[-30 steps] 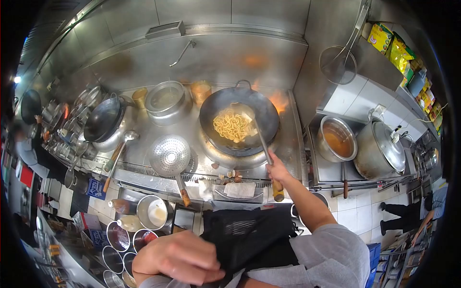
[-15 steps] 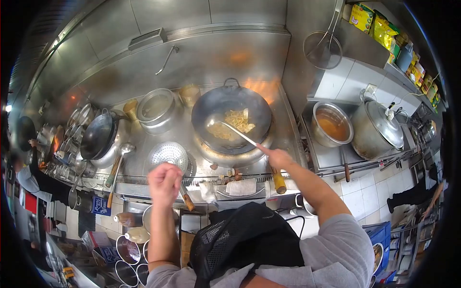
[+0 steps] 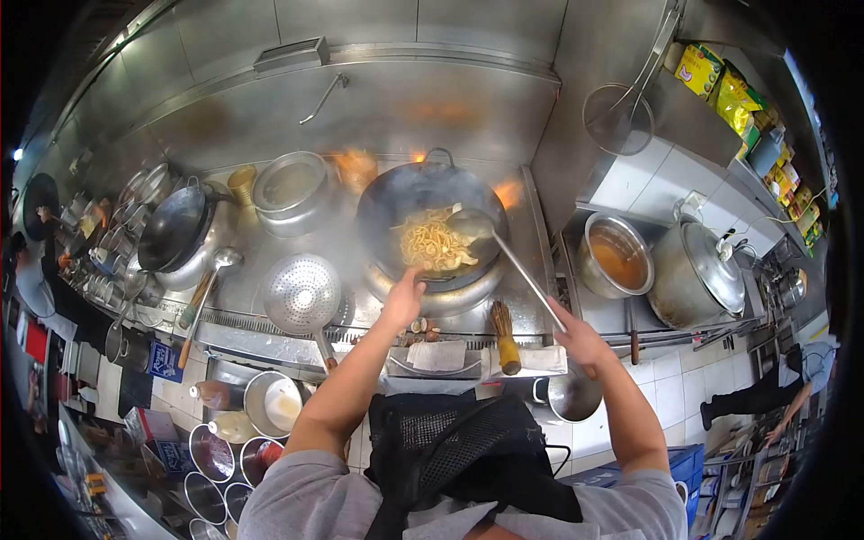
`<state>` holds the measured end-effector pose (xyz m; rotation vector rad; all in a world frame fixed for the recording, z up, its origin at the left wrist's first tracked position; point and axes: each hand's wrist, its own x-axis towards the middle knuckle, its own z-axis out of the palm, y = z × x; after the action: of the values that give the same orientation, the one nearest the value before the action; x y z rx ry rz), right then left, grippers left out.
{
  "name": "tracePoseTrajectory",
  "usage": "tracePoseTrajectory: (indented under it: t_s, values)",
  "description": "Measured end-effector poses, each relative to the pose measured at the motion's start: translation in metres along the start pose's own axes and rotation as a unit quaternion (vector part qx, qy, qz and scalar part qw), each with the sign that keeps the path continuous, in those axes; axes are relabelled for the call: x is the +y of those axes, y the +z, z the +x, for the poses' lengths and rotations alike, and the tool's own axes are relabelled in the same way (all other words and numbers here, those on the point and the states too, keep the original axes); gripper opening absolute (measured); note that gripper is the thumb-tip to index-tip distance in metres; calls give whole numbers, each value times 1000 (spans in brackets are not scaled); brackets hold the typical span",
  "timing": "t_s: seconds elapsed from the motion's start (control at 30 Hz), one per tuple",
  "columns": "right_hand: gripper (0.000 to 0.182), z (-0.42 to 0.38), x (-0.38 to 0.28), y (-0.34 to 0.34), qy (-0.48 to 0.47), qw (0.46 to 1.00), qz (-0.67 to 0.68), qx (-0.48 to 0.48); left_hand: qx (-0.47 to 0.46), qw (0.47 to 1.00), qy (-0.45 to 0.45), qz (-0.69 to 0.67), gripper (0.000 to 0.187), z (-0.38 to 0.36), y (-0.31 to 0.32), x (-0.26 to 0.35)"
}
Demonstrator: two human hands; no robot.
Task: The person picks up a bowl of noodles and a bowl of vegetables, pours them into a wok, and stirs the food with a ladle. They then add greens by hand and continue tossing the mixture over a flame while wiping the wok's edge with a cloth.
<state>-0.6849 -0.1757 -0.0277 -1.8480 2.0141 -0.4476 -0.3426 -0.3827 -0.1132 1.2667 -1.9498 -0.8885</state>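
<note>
In the head view, my right hand [image 3: 580, 340] is wrapped round the long handle of a ladle [image 3: 472, 223]. Its bowl rests against the right side of a heap of noodles [image 3: 432, 241] in a dark wok [image 3: 378, 216] on the burner. At the wok's near rim is my left hand [image 3: 406, 295], reaching towards the noodles. Its fingers are partly hidden, and I cannot make out whether they touch the rim or hold anything. A perforated strainer [image 3: 302, 293] lies on the stove to the left of my left hand.
Flames rise behind the wok. A lidded pot [image 3: 292, 193] stands at back left, beside another wok [image 3: 173, 229]. To the right are a pot of brown liquid [image 3: 619, 256] and a large stockpot [image 3: 697, 270]. A brush [image 3: 505, 337] and folded cloth [image 3: 436, 355] lie along the front edge.
My left hand, a fist near the strainer before, has moved right and forward to the wok's near rim. My right hand has moved right and nearer; the ladle bowl has shifted right across the noodles.
</note>
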Motion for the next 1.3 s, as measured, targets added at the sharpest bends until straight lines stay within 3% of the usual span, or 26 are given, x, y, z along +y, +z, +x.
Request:
tracePoseTrajectory:
  t_s: [0.07, 0.1, 0.13, 0.17, 0.2, 0.23, 0.3, 0.43, 0.5, 0.57, 0.6, 0.63, 0.67, 0.73, 0.77, 0.83, 0.87, 0.9, 0.93, 0.97, 1.03, 1.1, 1.17, 1.23, 1.27, 1.3]
  values:
    - [71, -26, -50, -46, 136, 968, 144, -157, -41, 999, -22, 12, 26, 19, 14, 15]
    - [71, -21, -37, -35, 139, 966, 146, -161, -8, 991, 94, 91, 27, 32, 26, 17]
    - [73, -9, -15, -15, 42, 983, 82, -157, 24, 963, 210, 168, 29, 36, 38, 16]
    - [75, 1, -3, -7, -59, 987, 15, -148, 23, 962, 211, 169, 29, 36, 50, 13]
    - [81, 13, -25, -4, -5, 979, -77, -190, -11, 964, 160, 210, 27, 34, 62, 10]
    - [81, 24, -37, 5, -3, 979, -73, -190, -45, 961, 108, 250, 25, 30, 68, 9]
    - [85, 43, -49, 22, 48, 966, -171, -187, -16, 955, 119, 273, 25, 7, 66, 18]
    - [86, 33, -77, 9, 96, 958, -205, -174, -127, 948, 43, 287, 25, -67, 54, 28]
    - [84, 21, -68, -6, 51, 967, -203, -146, -166, 955, 44, 240, 24, -90, 31, 48]
    - [80, 5, -39, -32, 17, 976, -178, -122, -124, 952, 159, 229, 22, -95, 16, 61]
    - [78, -3, -20, -49, -57, 984, -128, -111, -78, 960, 191, 190, 24, -78, 11, 68]
    - [76, -11, -15, -60, -129, 984, -75, -100, -60, 953, 208, 214, 27, -59, 5, 75]
    - [76, -15, -33, -78, -127, 984, -75, -104, -56, 966, 184, 175, 30, -42, -4, 89]
    - [73, -14, -81, -114, 181, 944, 50, -273, -38, 961, 154, 227, 37, 1, 0, 81]
    - [73, -10, -81, -106, 180, 945, 48, -269, -35, 960, 158, 227, 37, 5, 9, 71]
    - [74, 13, -60, -67, 32, 972, -54, -228, -73, 943, 79, 314, 45, 14, 35, 47]
    - [74, 32, -42, -32, 18, 975, -114, -190, -51, 939, 126, 316, 45, 8, 50, 26]
    - [75, 43, -31, -5, 3, 973, -174, -150, -97, 927, 133, 336, 44, -10, 44, 36]
    - [75, 40, -41, -1, 1, 974, -175, -147, -40, 933, 173, 314, 41, -25, 61, 10]
    - [75, 35, -56, 2, 32, 974, -178, -134, -118, 932, 144, 310, 41, -43, 57, 11]
    - [76, 24, -66, -4, 59, 974, -180, -124, -138, 929, 143, 313, 43, -73, 40, 21]
    - [76, 11, -48, -32, 9, 986, -136, -96, -191, 938, 123, 261, 43, -92, 17, 44]
    - [76, -6, -46, -84, -21, 985, -112, -131, -74, 942, 194, 262, 44, -76, 0, 67]
    - [76, -11, -73, -131, 48, 971, -63, -226, -68, 951, 176, 246, 41, -39, -17, 88]
    - [77, -11, -95, -141, 174, 947, -24, -267, -54, 952, 181, 240, 41, -19, -15, 85]
    - [77, -3, -91, -132, 174, 947, -24, -270, -55, 953, 179, 240, 41, -4, -6, 76]
